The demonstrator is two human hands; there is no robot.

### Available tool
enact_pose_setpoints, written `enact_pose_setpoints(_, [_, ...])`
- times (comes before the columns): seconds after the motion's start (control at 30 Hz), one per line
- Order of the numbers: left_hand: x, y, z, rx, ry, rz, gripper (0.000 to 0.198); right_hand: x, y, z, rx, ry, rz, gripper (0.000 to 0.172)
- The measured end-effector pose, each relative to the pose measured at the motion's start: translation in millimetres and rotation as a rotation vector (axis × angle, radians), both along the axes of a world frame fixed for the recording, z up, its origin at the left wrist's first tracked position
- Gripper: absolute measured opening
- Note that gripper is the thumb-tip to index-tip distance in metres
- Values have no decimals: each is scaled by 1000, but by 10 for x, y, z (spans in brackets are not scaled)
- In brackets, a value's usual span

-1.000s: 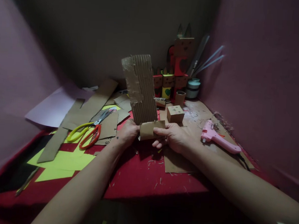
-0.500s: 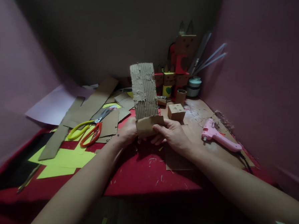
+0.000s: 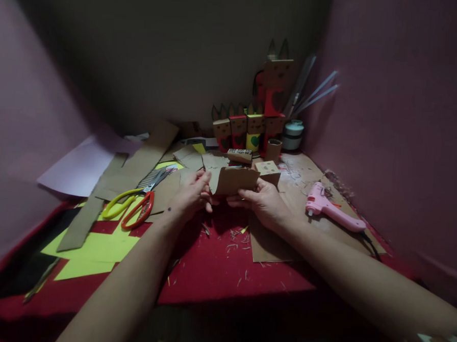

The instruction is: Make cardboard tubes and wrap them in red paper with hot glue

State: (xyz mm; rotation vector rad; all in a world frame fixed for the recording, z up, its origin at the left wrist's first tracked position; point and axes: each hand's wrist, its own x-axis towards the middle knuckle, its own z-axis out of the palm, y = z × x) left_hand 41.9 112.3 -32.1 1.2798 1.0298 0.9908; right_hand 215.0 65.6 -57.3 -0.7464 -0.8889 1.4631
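In front of me a brown cardboard piece (image 3: 237, 181) is held level above the red cloth. My right hand (image 3: 267, 201) is closed on its right end, thumb in front and fingers underneath. At its left end, my left hand (image 3: 197, 190) has curled fingers and appears to pinch the pale edge; the exact contact is partly hidden. Behind the piece, pale torn cardboard shows, and I cannot tell whether it is joined. Just beyond my right hand sits a small cardboard box (image 3: 268, 172) with a drawn face.
Scissors (image 3: 138, 199) with yellow and red handles lie left on cardboard strips and yellow paper (image 3: 94, 245). On the right, a pink glue gun (image 3: 334, 207) rests on a cardboard sheet (image 3: 274, 245). Several cardboard animal figures (image 3: 238, 130) and a lidded jar (image 3: 292, 135) stand at the back.
The corrugated strip that stood upright has tipped down out of sight or nearly so. The brown piece has shifted slightly right and up, and my left hand has come round to its left side.
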Motion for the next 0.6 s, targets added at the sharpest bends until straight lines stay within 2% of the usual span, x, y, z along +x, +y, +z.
enact_pose_setpoints(0.1, [-88, -74, 120, 13, 52, 138, 68, 22, 28, -19, -40, -2, 12, 34])
enact_pose_setpoints(0.13, [-114, -113, 146, -15, 78, 125, 68, 24, 31, -23, -58, -10, 12, 34])
enact_pose_setpoints(0.2, [-147, -197, 154, -80, 102, 4, 61, 19, 31, -27, -88, -29, 7, 33])
enact_pose_setpoints(0.27, [-139, -275, 109, -90, 99, -103, 48, 8, 26, -28, -98, -45, -15, 31])
enact_pose_setpoints(0.3, [-117, -308, 75, -74, 99, -110, 40, 2, 24, -27, -96, -53, -21, 30])
enact_pose_setpoints(0.4, [4, -381, -17, -4, 59, 5, 25, -10, 18, -11, -65, -67, -23, 29])
enact_pose_setpoints(0.5, [128, -431, -44, 50, -5, 105, 24, -9, 12, 18, -26, -62, -35, 29])
enact_pose_setpoints(0.6, [176, -474, -31, 86, 16, 148, 27, 3, 3, 33, 9, -57, -43, 30])
